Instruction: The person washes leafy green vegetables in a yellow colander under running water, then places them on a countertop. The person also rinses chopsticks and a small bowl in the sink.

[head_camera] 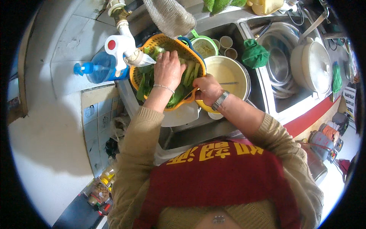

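My left hand (169, 70) lies on top of leafy greens (175, 100) with pale stems inside an orange plastic colander basket (133, 80). Its fingertips are partly hidden among the stems, so their grip is unclear. At the basket's right side, my right hand (210, 91) is shut on the rim. A white tap (125, 50) with a red dot reaches over the basket's left edge. Under the basket show a white container (183, 118) and, below my right hand, part of a yellow vessel (206, 107).
A cream pot (226, 67) with pale liquid stands right of the basket, near a green-rimmed strainer (205, 45) and several cups (226, 42). Left is a blue pump bottle (103, 67). A green cloth (255, 54) hangs on the sink divider; a lidded pot (314, 67) and metal basins (278, 64) fill the right basin.
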Action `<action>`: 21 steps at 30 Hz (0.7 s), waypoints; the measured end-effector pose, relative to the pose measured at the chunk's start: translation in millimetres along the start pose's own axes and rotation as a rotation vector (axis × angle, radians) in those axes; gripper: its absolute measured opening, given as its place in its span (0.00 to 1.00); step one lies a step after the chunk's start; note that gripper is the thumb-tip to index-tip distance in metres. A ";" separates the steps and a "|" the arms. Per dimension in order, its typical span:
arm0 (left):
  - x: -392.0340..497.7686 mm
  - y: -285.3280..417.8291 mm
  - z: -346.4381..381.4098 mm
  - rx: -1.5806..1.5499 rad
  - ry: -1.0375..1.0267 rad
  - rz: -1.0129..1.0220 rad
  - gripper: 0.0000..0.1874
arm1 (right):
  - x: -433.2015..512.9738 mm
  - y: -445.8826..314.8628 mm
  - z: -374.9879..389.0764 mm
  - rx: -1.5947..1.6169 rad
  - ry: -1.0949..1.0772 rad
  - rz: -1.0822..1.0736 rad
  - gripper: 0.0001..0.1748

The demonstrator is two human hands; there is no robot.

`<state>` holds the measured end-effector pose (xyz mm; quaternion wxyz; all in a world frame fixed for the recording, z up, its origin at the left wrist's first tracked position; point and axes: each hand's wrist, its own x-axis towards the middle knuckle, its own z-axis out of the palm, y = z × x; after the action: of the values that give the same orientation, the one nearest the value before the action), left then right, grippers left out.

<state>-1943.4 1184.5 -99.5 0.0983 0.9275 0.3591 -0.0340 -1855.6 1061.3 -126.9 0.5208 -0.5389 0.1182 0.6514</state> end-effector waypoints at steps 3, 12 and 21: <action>8.1 -16.7 5.8 -0.132 0.011 0.037 0.32 | -1.4 2.8 1.5 0.040 -0.026 0.013 0.16; -3.1 -35.4 -18.3 -0.744 -0.246 -0.034 0.26 | -4.4 -4.9 0.6 0.043 -0.090 0.035 0.17; 2.9 -63.5 -40.9 -0.684 -0.023 -0.033 0.19 | -2.7 -9.6 1.4 0.078 -0.075 0.028 0.16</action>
<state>-1984.3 1240.7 -69.9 0.4072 0.8344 0.3635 0.0767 -1849.1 1064.9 -120.2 0.5365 -0.4914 0.1315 0.6733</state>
